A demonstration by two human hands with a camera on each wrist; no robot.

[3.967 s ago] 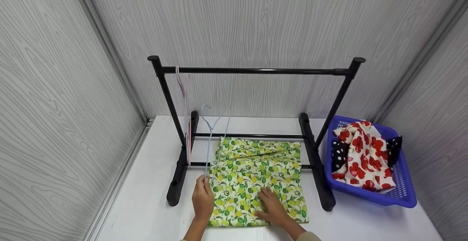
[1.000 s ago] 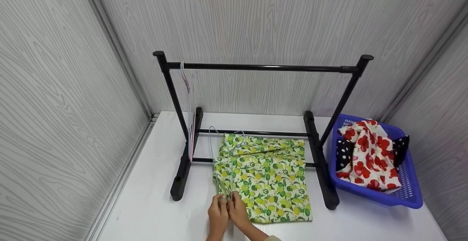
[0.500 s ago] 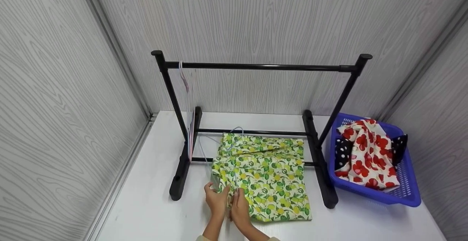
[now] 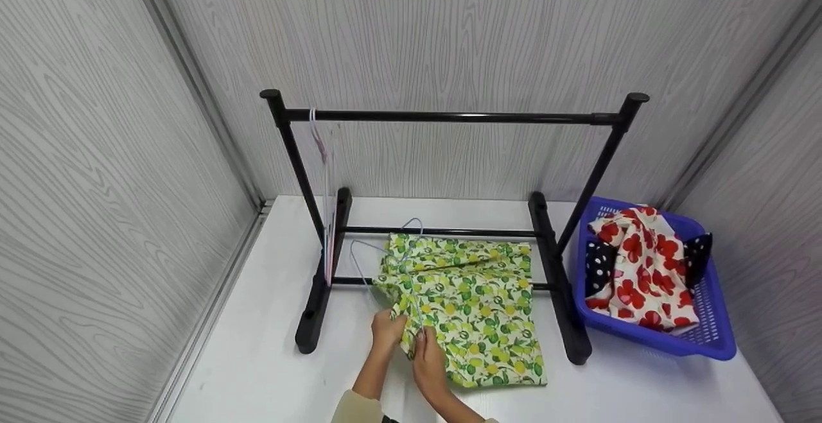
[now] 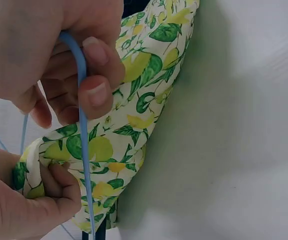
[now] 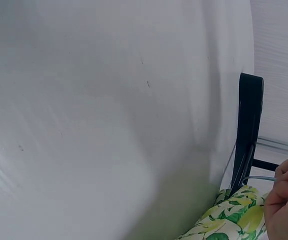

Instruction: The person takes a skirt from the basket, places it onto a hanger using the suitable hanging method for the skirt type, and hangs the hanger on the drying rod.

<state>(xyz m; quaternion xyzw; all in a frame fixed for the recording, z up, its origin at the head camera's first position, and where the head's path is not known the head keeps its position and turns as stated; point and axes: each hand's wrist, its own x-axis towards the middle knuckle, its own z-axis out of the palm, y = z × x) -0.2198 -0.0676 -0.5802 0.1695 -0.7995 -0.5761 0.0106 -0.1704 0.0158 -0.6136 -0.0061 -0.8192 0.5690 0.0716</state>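
Observation:
A lemon-print cloth (image 4: 478, 320) lies folded on the table, its left side lifted and bunched. My left hand (image 4: 388, 328) grips that raised edge, and the left wrist view shows its fingers curled around the cloth fold. Just to its right, my right hand (image 4: 429, 359) pinches one end of a light blue wire hanger (image 4: 361, 262). The hanger lies tilted, with its hook over the back of the cloth and its other corner sticking out to the left. Its rounded end (image 5: 78, 57) shows in the left wrist view; part of the wire is hidden by cloth and hands.
A black garment rack (image 4: 449, 117) stands around the cloth, its feet on the white table (image 4: 276, 346). Pink and white hangers (image 4: 326, 217) hang at the rack's left end. To the right sits a blue basket (image 4: 674, 346) with red-flowered and dotted cloth.
Four seconds ago the hanger stood upright in my left hand while my right pressed the cloth. Since then both hands have met at the cloth's left edge, the hanger has tipped, and the edge has risen.

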